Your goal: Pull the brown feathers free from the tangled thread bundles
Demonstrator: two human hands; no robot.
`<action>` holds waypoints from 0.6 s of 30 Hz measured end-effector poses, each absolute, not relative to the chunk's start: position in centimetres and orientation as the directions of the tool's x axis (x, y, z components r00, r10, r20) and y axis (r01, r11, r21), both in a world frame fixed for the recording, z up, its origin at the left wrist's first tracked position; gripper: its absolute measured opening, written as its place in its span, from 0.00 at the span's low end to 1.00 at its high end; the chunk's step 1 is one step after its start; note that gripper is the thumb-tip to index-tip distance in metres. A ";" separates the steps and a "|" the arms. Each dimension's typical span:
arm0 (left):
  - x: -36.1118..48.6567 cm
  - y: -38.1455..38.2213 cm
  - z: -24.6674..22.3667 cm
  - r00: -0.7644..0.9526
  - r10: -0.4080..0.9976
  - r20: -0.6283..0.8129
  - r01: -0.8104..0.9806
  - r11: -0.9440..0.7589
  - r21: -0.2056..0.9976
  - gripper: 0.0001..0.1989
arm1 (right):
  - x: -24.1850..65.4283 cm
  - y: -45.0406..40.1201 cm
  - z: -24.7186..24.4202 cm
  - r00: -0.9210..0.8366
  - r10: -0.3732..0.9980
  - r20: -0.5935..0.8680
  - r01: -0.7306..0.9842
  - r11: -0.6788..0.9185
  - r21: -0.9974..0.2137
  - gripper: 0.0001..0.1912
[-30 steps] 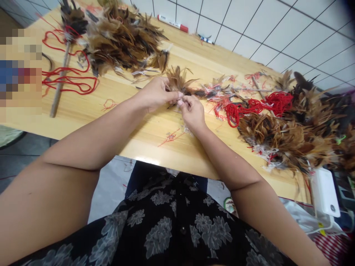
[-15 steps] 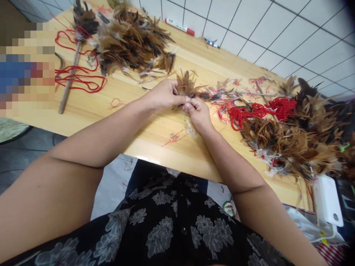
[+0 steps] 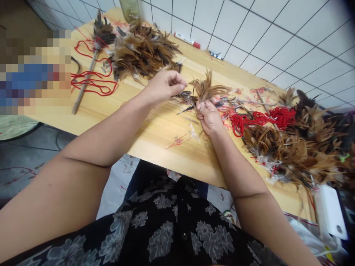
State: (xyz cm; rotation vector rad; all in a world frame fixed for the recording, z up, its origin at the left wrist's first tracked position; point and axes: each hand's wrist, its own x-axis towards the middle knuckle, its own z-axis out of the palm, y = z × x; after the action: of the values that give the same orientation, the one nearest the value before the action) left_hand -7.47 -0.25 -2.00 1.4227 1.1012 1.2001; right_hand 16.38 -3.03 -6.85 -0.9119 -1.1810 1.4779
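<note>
My right hand (image 3: 210,117) grips the base of a small bunch of brown feathers (image 3: 206,88), whose tips fan upward and to the right above the fingers. To its left and apart from it, my left hand (image 3: 168,87) is raised with thumb and fingertips drawn together. Anything in that pinch is too small to make out. Dark loose feathers (image 3: 187,98) lie on the table between the two hands. Below them are thin red and white thread scraps (image 3: 179,140).
A large feather pile (image 3: 145,50) lies at the back left, beside a stick (image 3: 84,83) with feathers at its top and red cord (image 3: 97,87). Tangled red cord (image 3: 281,116) and another feather pile (image 3: 294,153) are at right. A marker (image 3: 187,40) lies by the tiled wall.
The hands have come apart: my left hand has lifted away up and left. My right hand has shifted slightly right, keeping the feather bunch, which now shows more fully.
</note>
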 end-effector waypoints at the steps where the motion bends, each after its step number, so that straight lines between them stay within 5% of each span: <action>1: -7.4 -0.3 -2.1 0.191 0.973 0.131 0.063 -0.145 0.987 0.08 | 16.3 -3.1 -6.7 -0.230 0.973 0.028 -0.252 -0.032 -0.967 0.44; 6: -6.0 -0.9 -3.3 0.450 0.884 0.126 0.009 -0.146 0.989 0.14 | 15.8 -3.4 -7.0 -0.243 0.968 0.061 -0.231 0.003 -0.973 0.43; 13: -4.7 -1.1 -4.7 0.464 0.876 0.133 -0.117 -0.088 0.989 0.28 | 15.2 -3.5 -8.3 -0.260 0.959 0.109 -0.155 0.070 -0.985 0.43; 18: -4.4 -2.0 -4.6 0.432 0.895 0.110 -0.216 -0.015 0.976 0.26 | 14.6 -3.9 -7.0 -0.304 0.951 0.064 -0.132 0.025 -0.991 0.37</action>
State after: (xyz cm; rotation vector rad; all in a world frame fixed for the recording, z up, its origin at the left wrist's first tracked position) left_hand -4.42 -1.97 -4.58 1.2841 0.6922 1.0036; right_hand 14.58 -3.94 -6.96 -0.9167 -1.3550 1.4560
